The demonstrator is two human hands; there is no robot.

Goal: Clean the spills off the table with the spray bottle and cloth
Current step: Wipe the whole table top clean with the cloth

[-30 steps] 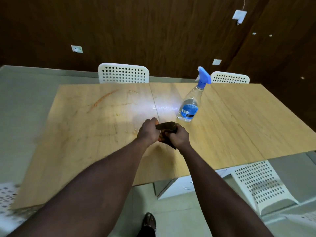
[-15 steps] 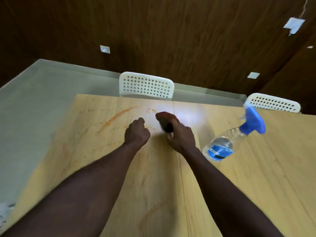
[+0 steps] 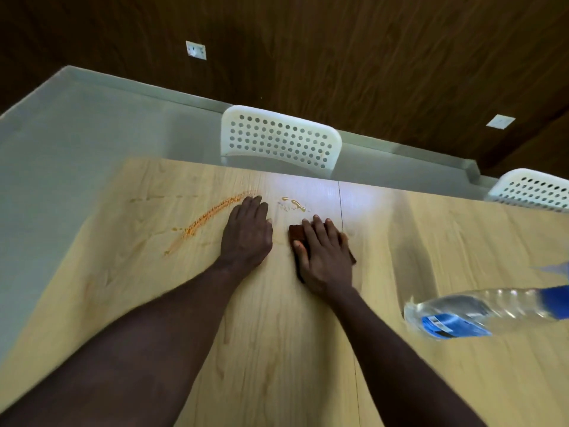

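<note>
1. Step in hand: wiping. The right hand (image 3: 323,254) presses flat on the cloth (image 3: 297,232), fingers straight. The left hand (image 3: 246,232) lies flat on the table (image 3: 277,349), released, grasping nothing.
2. To do it well: firm palm pressure, push through the small droplets (image 3: 294,205) just ahead of the fingertips, then sweep left over the orange streak (image 3: 209,218). Lift the left hand first, since its fingertips touch the streak's end.
3. Cloth: dark reddish-brown, folded small, mostly hidden under the hand, with corners showing.
4. Spray bottle (image 3: 480,312): clear with a blue label, to the right, blurred. Cannot tell if it is upright.
</note>
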